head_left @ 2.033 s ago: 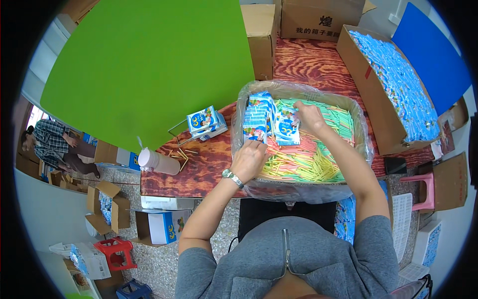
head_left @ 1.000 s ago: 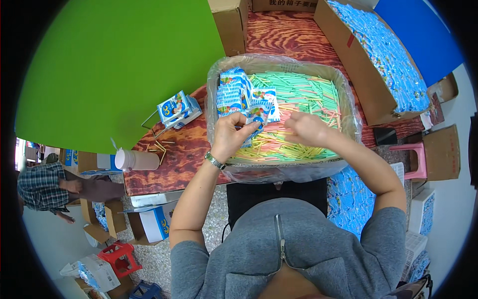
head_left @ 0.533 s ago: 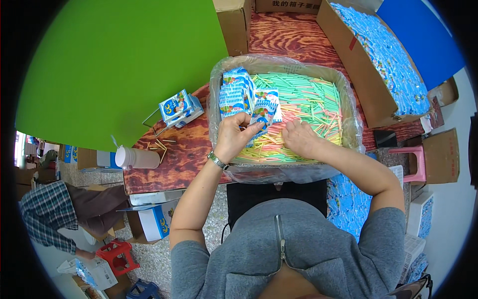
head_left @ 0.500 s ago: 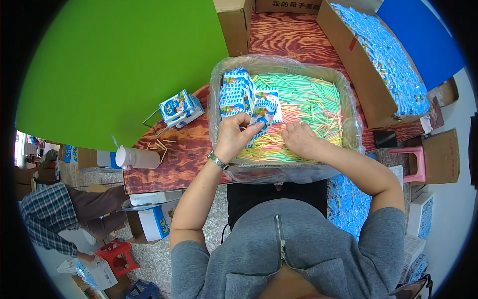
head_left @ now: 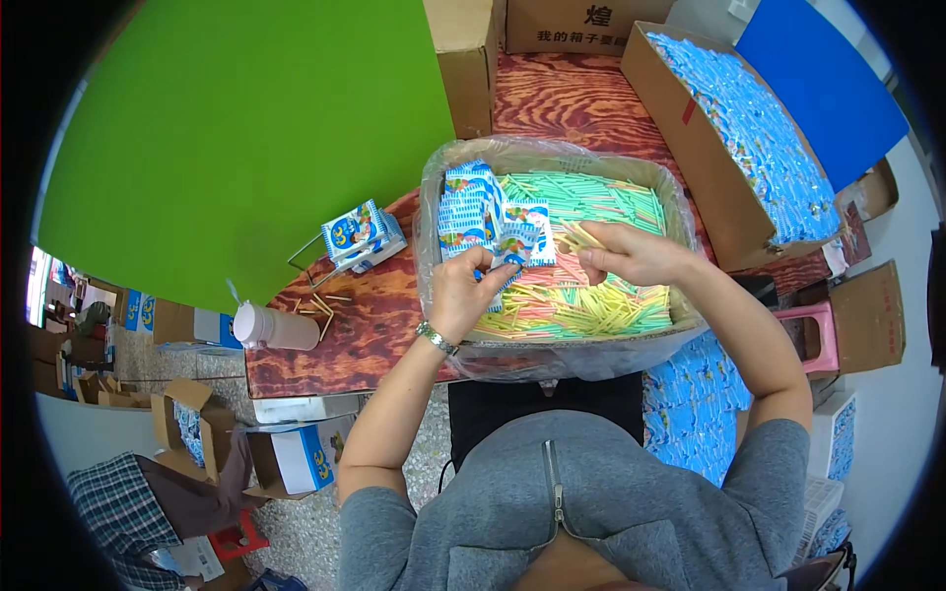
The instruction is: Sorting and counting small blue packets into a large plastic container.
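Note:
A box [head_left: 591,342] lined with clear plastic is heaped with thin sticks [head_left: 581,187] in green, pink and yellow. My left hand [head_left: 461,300], at the box's front left, pinches a small blue-and-white packet [head_left: 516,241] between thumb and fingers. Over the sticks, my right hand [head_left: 639,258] is closed on a few pale yellow sticks [head_left: 579,236], their ends pointing left toward the packet. Stacked flat packets [head_left: 465,212] lie in the box's left side, beyond my left hand. Whether the held packet's mouth is open cannot be made out.
Left of the box, a pile of packets [head_left: 355,231] rests on a stand, near loose sticks [head_left: 320,313] and a pale bottle [head_left: 276,326]. A carton [head_left: 695,138] full of blue packets stands at the right. A green board [head_left: 246,128] covers the far left. Another person [head_left: 118,507] bends at lower left.
My right hand has risen from the heap and now shows pale yellow sticks in its fingers. My left hand keeps the packet. The person at lower left has shifted lower.

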{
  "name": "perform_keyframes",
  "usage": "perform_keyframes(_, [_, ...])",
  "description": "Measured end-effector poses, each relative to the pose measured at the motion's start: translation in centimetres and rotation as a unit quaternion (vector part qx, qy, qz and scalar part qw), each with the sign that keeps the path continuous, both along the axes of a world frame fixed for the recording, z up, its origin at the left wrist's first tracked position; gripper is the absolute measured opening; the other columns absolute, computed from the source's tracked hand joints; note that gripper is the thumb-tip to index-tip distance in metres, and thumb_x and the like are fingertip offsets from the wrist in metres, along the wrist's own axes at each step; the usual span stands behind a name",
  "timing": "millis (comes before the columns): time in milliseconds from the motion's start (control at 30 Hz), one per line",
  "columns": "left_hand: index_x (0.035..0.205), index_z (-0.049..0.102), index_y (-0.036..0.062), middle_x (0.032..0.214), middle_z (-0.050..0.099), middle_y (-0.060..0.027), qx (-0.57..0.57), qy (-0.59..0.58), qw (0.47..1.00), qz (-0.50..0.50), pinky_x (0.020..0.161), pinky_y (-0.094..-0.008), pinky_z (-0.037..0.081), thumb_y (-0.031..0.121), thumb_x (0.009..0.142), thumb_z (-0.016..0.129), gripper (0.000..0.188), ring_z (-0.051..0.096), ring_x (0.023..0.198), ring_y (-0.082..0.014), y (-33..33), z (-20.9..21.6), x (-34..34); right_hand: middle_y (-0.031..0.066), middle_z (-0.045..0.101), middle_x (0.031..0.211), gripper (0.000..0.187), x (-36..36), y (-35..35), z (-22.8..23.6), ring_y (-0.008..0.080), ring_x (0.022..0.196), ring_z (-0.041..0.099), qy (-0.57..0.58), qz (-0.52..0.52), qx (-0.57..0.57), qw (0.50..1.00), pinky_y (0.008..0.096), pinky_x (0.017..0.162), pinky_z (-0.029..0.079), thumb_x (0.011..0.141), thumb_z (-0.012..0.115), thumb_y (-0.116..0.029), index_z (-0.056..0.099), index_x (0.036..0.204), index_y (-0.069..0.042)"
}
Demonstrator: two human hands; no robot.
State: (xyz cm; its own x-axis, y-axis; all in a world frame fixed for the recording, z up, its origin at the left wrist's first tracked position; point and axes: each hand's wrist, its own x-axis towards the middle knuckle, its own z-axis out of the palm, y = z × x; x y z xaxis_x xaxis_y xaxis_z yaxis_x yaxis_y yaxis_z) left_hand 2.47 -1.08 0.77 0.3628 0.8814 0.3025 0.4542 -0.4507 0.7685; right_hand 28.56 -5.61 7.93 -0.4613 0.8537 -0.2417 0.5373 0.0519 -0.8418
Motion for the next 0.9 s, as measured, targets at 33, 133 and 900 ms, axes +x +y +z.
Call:
perform_keyframes(33, [0.070, 0.064, 0.0055, 0.058, 0.060, -0.0070, 0.039, -0.008, 0.999, 0.006, 0.047, -0.0311, 0.042, 0.028, 0.076, 0.081, 0.029, 0.056, 0.050, -0.0141, 0.0, -0.4, 0.0, 0.0068, 0.060, 0.077, 0.024, -0.3, 0.1, 0.8, 0.0154, 0.077, 0.059, 0.020, 0.000, 0.002, 1.000, 0.0313, 0.073, 0.050, 0.103, 0.043, -0.026, 0.049, 0.100, -0.002])
perform_keyframes(133, [0.068, 0.063, 0.0059, 0.057, 0.061, -0.0077, 0.084, -0.008, 0.996, 0.011, 0.046, -0.0326, 0.042, 0.027, 0.074, 0.082, 0.029, 0.058, 0.049, -0.0171, 0.0, -0.8, 0.2, 0.0089, 0.063, 0.078, 0.027, -1.4, 0.8, 3.8, 0.0187, 0.074, 0.064, -0.069, 0.023, 0.046, 0.996, 0.0348, 0.069, 0.051, 0.102, 0.044, -0.028, 0.051, 0.099, -0.002])
perform_keyframes(900, [0.081, 0.062, 0.0021, 0.075, 0.062, -0.0132, 0.235, 0.020, 0.972, -0.003, 0.062, -0.0416, 0.046, 0.009, 0.072, 0.078, 0.019, 0.060, 0.072, -0.0318, -0.3, -0.8, 0.1, 0.0182, 0.069, 0.086, 0.032, -7.7, 6.0, 7.3, 0.0276, 0.074, 0.070, -0.448, 0.229, 0.036, 0.864, 0.0385, 0.067, 0.056, 0.094, 0.055, -0.025, 0.066, 0.089, 0.005])
